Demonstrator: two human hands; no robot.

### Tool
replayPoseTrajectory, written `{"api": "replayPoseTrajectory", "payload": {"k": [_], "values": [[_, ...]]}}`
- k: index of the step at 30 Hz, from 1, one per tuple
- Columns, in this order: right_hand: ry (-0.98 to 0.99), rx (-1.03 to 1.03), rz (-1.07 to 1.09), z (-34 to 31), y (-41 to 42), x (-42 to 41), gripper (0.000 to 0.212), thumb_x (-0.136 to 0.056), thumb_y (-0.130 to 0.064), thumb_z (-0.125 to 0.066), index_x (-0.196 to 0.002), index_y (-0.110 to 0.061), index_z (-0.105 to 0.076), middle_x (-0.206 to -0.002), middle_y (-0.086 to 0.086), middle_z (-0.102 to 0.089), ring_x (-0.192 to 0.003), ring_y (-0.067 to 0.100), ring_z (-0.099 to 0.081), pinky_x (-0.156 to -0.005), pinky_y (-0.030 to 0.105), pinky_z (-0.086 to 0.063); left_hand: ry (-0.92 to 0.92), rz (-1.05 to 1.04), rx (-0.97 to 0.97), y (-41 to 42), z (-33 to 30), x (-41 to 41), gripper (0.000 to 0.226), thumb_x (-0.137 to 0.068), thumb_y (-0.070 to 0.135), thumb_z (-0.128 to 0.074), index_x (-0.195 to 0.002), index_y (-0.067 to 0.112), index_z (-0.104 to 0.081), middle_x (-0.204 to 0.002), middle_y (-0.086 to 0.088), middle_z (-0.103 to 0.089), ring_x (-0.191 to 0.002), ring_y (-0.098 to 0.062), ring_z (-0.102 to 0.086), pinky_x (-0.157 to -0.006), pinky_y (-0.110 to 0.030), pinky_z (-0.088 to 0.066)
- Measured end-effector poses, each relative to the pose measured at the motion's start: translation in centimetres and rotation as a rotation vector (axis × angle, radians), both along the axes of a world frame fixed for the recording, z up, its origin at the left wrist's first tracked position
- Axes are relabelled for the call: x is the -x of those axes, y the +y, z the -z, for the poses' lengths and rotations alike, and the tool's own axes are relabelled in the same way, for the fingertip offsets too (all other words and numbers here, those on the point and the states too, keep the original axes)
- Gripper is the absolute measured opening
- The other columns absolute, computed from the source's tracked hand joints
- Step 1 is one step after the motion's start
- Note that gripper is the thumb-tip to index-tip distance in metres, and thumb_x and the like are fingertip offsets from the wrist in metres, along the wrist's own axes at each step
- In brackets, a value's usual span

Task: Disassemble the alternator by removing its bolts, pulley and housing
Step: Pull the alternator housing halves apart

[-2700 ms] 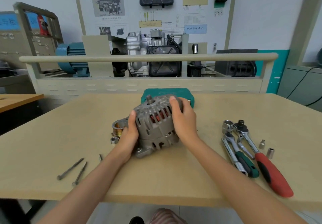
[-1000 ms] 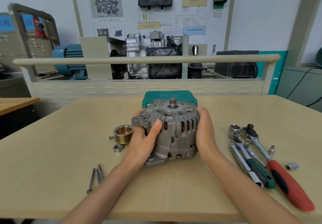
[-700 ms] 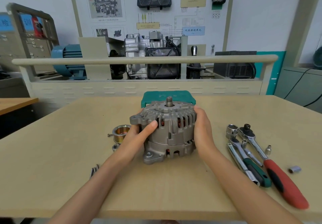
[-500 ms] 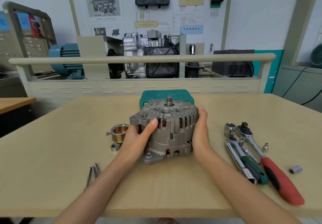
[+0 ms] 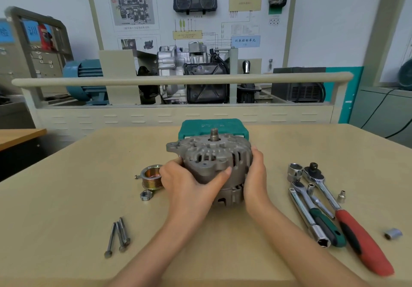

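The alternator (image 5: 214, 164) is held at the middle of the table (image 5: 66, 208), grey ribbed housing up, threaded shaft bare on top. It is gripped from the left by the left hand (image 5: 189, 184), thumb curled across its front lug, and clasped on the right by the right hand (image 5: 256, 175). The pulley (image 5: 151, 178), a nut (image 5: 146, 195) and three bolts (image 5: 118, 236) are laid out to the left. Board lettering is seen behind, too blurred to be read
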State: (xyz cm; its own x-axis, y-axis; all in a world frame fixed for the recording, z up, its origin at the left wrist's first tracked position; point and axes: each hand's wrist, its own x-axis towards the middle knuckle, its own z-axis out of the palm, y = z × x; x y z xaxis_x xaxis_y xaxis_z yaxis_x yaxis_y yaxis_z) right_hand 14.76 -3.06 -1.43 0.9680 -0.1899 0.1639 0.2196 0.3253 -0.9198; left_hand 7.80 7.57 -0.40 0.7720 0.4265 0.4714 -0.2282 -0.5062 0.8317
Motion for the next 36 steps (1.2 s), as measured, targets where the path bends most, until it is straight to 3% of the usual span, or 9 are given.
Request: {"api": "replayPoseTrajectory", "payload": {"k": [4, 7, 9, 11, 14, 18, 23, 27, 36], "values": [[0.058, -0.065, -0.018, -0.4, -0.3, -0.4, 0.039, -0.094, -0.039, -0.035, -0.079, -0.023, -0.066, -0.084, 0.0, -0.071, -0.085, 0.016, -0.064, -0.068, 0.029, -0.048, -0.134, 0.11, -0.071, 1.7, 0.9, 1.4, 0.046, -0.073, 0.04, -0.075, -0.104, 0.023, -0.046, -0.106, 0.01, -0.047, -0.1, -0.001, -0.047, -0.085, -0.006, -0.036], [0.086, 0.001, 0.037, -0.4, -0.4, -0.6, 0.04, -0.095, -0.042, -0.033, -0.085, -0.021, -0.065, -0.093, 0.002, -0.069, -0.091, 0.016, -0.061, -0.068, 0.029, -0.046, -0.242, 0.052, 0.235, 3.8, 0.6, -0.2, 0.017, -0.09, 0.031, -0.059, -0.104, 0.025, -0.05, -0.108, 0.005, -0.057, -0.098, -0.004, -0.055, -0.092, -0.025, -0.044], [0.079, 0.07, 0.08, -0.2, -0.6, -0.7, 0.044, -0.097, -0.046, -0.029, -0.086, -0.023, -0.065, -0.091, -0.002, -0.067, -0.089, 0.012, -0.06, -0.066, 0.026, -0.044, -0.024, 0.027, 0.507, 4.8, -0.5, -2.4, 0.042, -0.092, 0.047, -0.048, -0.126, 0.022, -0.046, -0.133, -0.003, -0.049, -0.121, -0.018, -0.048, -0.108, -0.04, -0.034], [0.064, 0.133, 0.128, -0.1, -0.9, -0.8, 0.048, -0.097, -0.051, -0.027, -0.079, -0.026, -0.063, -0.084, -0.007, -0.065, -0.084, 0.008, -0.058, -0.064, 0.025, -0.043, 0.186, 0.229, 0.718, 4.8, -1.4, -4.4, 0.061, -0.092, 0.06, -0.033, -0.134, 0.018, -0.048, -0.138, -0.006, -0.051, -0.127, -0.02, -0.047, -0.113, -0.041, -0.029], [0.092, 0.179, 0.162, -0.1, -1.3, -1.0, 0.053, -0.095, -0.059, -0.023, -0.072, -0.028, -0.06, -0.077, -0.009, -0.061, -0.077, 0.006, -0.056, -0.061, 0.024, -0.041, 0.274, 0.431, 0.634, 3.4, -2.1, -5.5, 0.058, -0.093, 0.062, -0.03, -0.11, 0.022, -0.067, -0.103, -0.004, -0.073, -0.096, -0.019, -0.069, -0.082, -0.035, -0.053], [0.144, 0.125, 0.126, -0.3, -2.0, -1.3, 0.053, -0.097, -0.056, -0.023, -0.075, -0.025, -0.061, -0.079, -0.006, -0.063, -0.077, 0.008, -0.057, -0.059, 0.026, -0.041, 0.122, 0.234, 0.571, 2.7, -1.8, -5.7, 0.04, -0.086, 0.06, -0.05, -0.099, 0.023, -0.058, -0.094, 0.002, -0.069, -0.078, -0.006, -0.066, -0.052, -0.016, -0.047], [0.162, 0.057, 0.05, -0.7, -2.3, -1.1, 0.041, -0.098, -0.041, -0.031, -0.082, -0.024, -0.064, -0.086, -0.002, -0.067, -0.082, 0.012, -0.059, -0.061, 0.027, -0.042, 0.137, 0.286, 0.611, 1.7, -3.2, -6.1, 0.048, -0.084, 0.057, -0.056, -0.108, 0.017, -0.043, -0.103, -0.003, -0.06, -0.089, -0.012, -0.061, -0.064, -0.025, -0.048], [0.183, 0.057, 0.04, -1.4, -2.2, -1.5, 0.039, -0.095, -0.034, -0.027, -0.074, -0.018, -0.055, -0.079, 0.002, -0.061, -0.076, 0.016, -0.052, -0.06, 0.029, -0.038, 0.25, 0.379, 0.488, 1.7, -3.8, -6.9, 0.049, -0.088, 0.051, -0.046, -0.112, 0.012, -0.064, -0.106, -0.012, -0.07, -0.101, -0.027, -0.065, -0.094, -0.044, -0.049], [0.232, -0.112, 0.024, -1.5, -2.1, -1.2, 0.031, -0.091, -0.033, -0.032, -0.065, -0.019, -0.038, -0.071, 0.004, -0.049, -0.074, 0.021, -0.044, -0.064, 0.031, -0.034, 0.173, 0.297, 0.465, 0.3, -3.6, -5.5, 0.062, -0.068, 0.055, -0.038, -0.101, 0.012, -0.067, -0.096, -0.011, -0.072, -0.097, -0.029, -0.065, -0.093, -0.053, -0.049]]}}
